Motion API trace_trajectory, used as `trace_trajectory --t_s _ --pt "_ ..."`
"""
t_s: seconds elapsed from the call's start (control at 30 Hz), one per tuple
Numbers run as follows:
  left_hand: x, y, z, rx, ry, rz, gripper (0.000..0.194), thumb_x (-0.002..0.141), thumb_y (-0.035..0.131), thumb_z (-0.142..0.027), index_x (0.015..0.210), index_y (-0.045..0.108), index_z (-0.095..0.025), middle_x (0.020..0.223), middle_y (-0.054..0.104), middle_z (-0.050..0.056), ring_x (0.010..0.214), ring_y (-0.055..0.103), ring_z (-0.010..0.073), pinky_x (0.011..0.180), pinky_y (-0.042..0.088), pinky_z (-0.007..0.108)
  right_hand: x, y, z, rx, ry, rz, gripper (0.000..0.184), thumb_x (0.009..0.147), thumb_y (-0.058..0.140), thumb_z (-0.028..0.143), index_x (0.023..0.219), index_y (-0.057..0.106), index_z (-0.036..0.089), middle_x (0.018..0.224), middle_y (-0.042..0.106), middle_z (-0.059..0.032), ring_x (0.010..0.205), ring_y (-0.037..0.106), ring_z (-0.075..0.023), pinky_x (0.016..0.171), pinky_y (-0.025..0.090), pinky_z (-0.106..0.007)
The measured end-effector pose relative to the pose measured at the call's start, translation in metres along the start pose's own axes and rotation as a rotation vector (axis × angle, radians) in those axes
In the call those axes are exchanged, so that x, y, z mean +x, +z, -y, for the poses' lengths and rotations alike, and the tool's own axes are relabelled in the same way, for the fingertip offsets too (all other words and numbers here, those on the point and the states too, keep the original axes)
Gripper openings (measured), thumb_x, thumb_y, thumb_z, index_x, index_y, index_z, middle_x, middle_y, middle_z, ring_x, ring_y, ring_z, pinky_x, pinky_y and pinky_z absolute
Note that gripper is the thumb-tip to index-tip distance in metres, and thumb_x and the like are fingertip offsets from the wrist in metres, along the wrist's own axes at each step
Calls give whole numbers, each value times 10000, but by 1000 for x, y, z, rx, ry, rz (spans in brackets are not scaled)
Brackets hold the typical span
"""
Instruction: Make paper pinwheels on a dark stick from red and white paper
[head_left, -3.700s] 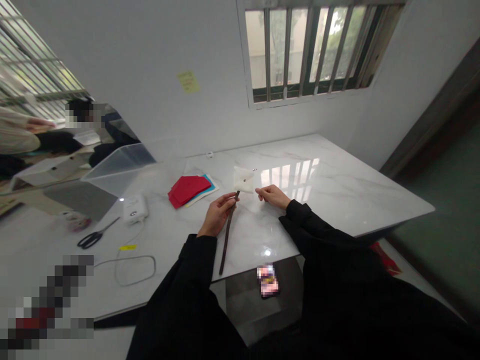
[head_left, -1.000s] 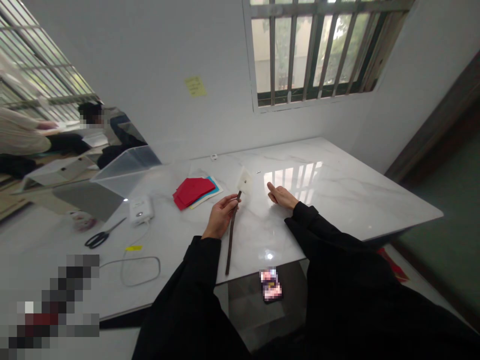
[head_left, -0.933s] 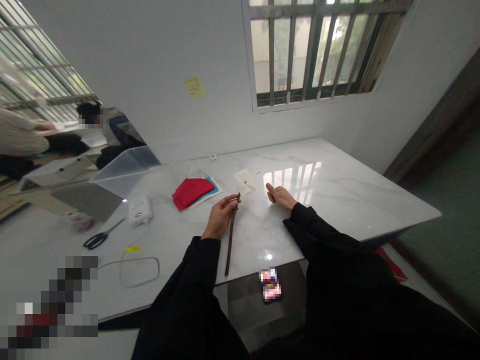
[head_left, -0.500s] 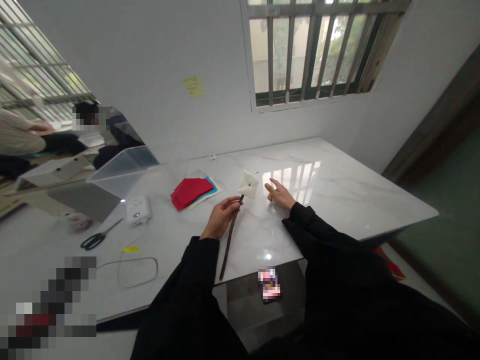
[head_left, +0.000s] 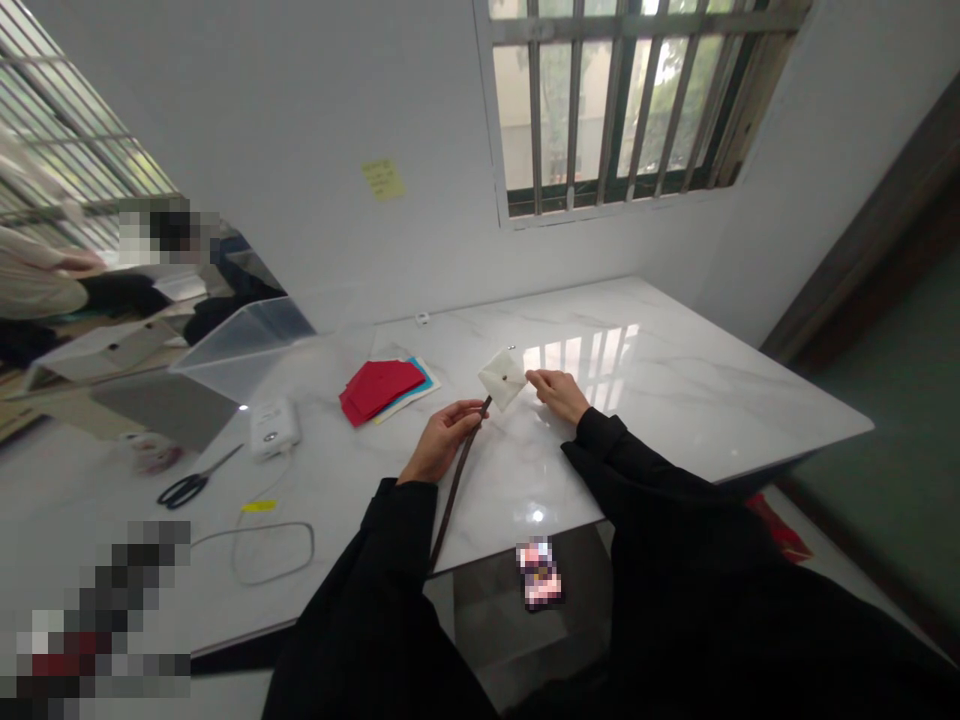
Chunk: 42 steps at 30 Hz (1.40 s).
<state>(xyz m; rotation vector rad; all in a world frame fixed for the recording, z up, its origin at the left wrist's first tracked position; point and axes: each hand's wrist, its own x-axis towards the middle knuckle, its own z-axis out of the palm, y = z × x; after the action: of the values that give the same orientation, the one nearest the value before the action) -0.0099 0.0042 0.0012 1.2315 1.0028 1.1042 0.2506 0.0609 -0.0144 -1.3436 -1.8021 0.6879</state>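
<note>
My left hand (head_left: 442,438) is closed around the upper part of a thin dark brown stick (head_left: 452,500), whose lower end reaches the table's front edge. At the stick's top sits a white folded square (head_left: 501,372) with a dark dot in its middle, like a small pinwheel. My right hand (head_left: 559,393) is at the square's right corner, its fingers drawn together with the tips touching that corner; whether they pinch it firmly is hard to see. Left of the square, red sheets (head_left: 379,388) lie over blue (head_left: 429,375) and pale ones.
Scissors (head_left: 196,480), a white device (head_left: 274,428), and a cable (head_left: 311,545) with a yellow tag (head_left: 259,506) lie on the left of the white table (head_left: 712,390). A phone (head_left: 538,575) is below its front edge. Other people sit beyond a clear bin (head_left: 240,345).
My right hand's fingers have drawn together and moved slightly left to the square's corner. The white square has turned and shifted a little right and down. My left hand still holds the stick.
</note>
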Motion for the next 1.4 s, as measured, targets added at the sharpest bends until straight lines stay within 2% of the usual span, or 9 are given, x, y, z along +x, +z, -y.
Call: trace_trajectory --t_s 0.17,0.37,0.67,0.77,1.0,1.07,1.2,1.23,1.4 --pt "0 1 -1 10 9 -4 459 700 923 -428 1066 788 -185 1046 799 108 973 722 245 873 521 349 -1 -6 1 113 70 -22 615 1025 417 664 1194 740 168 634 620 -4 682 592 -189 751 441 -299" --pt "1 1 1 -47 20 -101 470 673 939 -410 1053 784 -180 1049 789 101 995 720 237 875 525 338 -7 -1 10 353 -24 688 844 945 316 846 566 640 165 435 351 27 456 309 -105 529 295 -276" --pt "1 0 0 -73 -3 -99 483 644 960 -411 1032 791 -179 1030 786 96 978 713 221 878 529 333 8 -1 -11 273 142 4 494 977 508 596 872 714 159 613 554 11 604 548 -144 639 418 -272" --pt "2 0 0 -68 -2 -97 485 637 962 -414 1027 794 -179 1025 790 100 970 716 229 873 530 340 8 -1 -13 292 229 -80 408 975 595 493 1198 685 162 727 649 1 691 639 -161 721 483 -282" --pt "1 2 0 -60 -16 -64 469 650 959 -403 1025 792 -176 1009 797 95 936 716 212 850 522 323 5 1 -11 374 264 -96 798 970 648 514 1615 367 138 849 698 -18 788 691 -175 830 516 -312" --pt "1 2 1 -56 -17 -66 484 641 965 -404 1028 794 -169 982 797 90 907 710 200 825 517 308 2 -5 -9 385 178 90 728 949 650 579 1493 544 107 697 619 20 667 623 -158 705 479 -285" --pt "2 0 4 -125 8 -135 505 616 978 -394 1027 796 -164 967 794 81 889 697 176 808 506 279 -8 -11 -5 466 10 1164 683 833 736 688 1018 768 31 510 438 60 471 366 -91 501 284 -261" --pt "2 0 4 -142 9 -148 504 615 979 -388 1029 796 -165 972 793 80 887 694 171 811 506 275 -11 -11 -4 505 -10 1294 669 823 751 686 972 766 34 511 437 59 468 344 -83 487 252 -258" --pt "0 0 4 -142 13 -140 470 656 960 -363 1047 796 -161 1000 788 90 909 694 175 830 511 280 -18 -4 2 701 47 1216 557 850 773 614 998 717 80 559 426 81 477 288 -64 464 181 -240"
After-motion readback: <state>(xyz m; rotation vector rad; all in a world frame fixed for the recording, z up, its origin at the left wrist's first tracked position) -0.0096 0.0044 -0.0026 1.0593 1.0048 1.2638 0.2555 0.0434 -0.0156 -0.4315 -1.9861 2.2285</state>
